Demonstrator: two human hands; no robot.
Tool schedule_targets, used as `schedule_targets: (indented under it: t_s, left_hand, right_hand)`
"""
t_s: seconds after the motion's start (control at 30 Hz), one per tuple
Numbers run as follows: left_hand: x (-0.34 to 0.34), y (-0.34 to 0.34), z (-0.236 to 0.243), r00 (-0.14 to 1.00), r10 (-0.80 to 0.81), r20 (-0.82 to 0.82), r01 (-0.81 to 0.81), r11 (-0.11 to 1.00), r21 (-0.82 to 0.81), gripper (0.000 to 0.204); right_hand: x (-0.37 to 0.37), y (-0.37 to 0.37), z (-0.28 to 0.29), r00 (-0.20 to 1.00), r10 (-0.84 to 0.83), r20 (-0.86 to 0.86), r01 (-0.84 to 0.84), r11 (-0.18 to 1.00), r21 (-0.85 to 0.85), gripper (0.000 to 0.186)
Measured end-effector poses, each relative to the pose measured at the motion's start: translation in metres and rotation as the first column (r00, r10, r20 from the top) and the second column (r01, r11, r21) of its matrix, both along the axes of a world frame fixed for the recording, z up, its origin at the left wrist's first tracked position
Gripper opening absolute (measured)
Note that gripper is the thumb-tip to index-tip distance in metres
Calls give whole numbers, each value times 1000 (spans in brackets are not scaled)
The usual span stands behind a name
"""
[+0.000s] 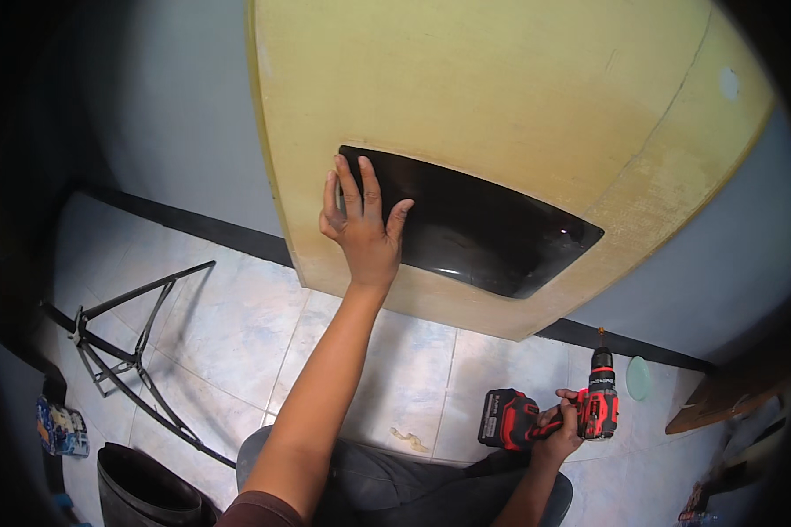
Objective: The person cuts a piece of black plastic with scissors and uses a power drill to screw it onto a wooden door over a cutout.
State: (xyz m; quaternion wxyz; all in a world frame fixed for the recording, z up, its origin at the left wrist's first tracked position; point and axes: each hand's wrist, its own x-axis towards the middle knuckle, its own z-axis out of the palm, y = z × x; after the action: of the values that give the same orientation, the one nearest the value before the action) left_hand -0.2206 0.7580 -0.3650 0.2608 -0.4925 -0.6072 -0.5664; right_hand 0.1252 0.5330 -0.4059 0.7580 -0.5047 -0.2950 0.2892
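Note:
My left hand [360, 230] lies with spread fingers over the left end of a glossy black panel [483, 233]. That panel sits flat against the lower part of a yellow board [466, 97]. My fingertips reach near its upper left corner, and the hand hides part of its left edge. Low on the right, my right hand [564, 422] is wrapped round the handle of a red and black cordless drill [596, 400]. The drill's chuck points away from me, with a bit [601, 338] at its tip, apart from the panel. Its battery [505, 420] points to the left.
A black metal stand [132, 360] lies on the tiled floor [237, 325] at left. Near it are a dark bucket-like container [149, 487] and a blue and white can [61, 428]. A pale green round lid-like disc [637, 378] is beyond the drill; a brown wooden piece [721, 400] is at right.

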Motion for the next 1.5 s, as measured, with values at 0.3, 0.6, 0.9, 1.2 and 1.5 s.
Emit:
schedule_targets:
  t_s: [0.3,0.6,0.9,1.2,1.5]
  left_hand:
    - [6,6,6,998,55,-5,-55,998,-9,80]
    - [4,6,9,998,18,-59,-13,997,78,92]
    - [11,9,11,996,71,-54,-69,997,43,133]
    - [16,6,14,999,26,-32,-25,1000,16,130]
    - [14,4,11,999,19,-33,-18,1000,22,129]
  right_hand:
    - [9,-3,-7,998,58,26,-56,997,-55,17]
    - [1,-6,6,1000,16,-7,-16,999,-49,18]
    - [4,-7,-1,996,69,50,-66,996,-64,18]
    - [-6,-7,9,992,85,95,-80,995,-61,17]
    - [-12,13,67,917,154,367,-137,988,-72,18]
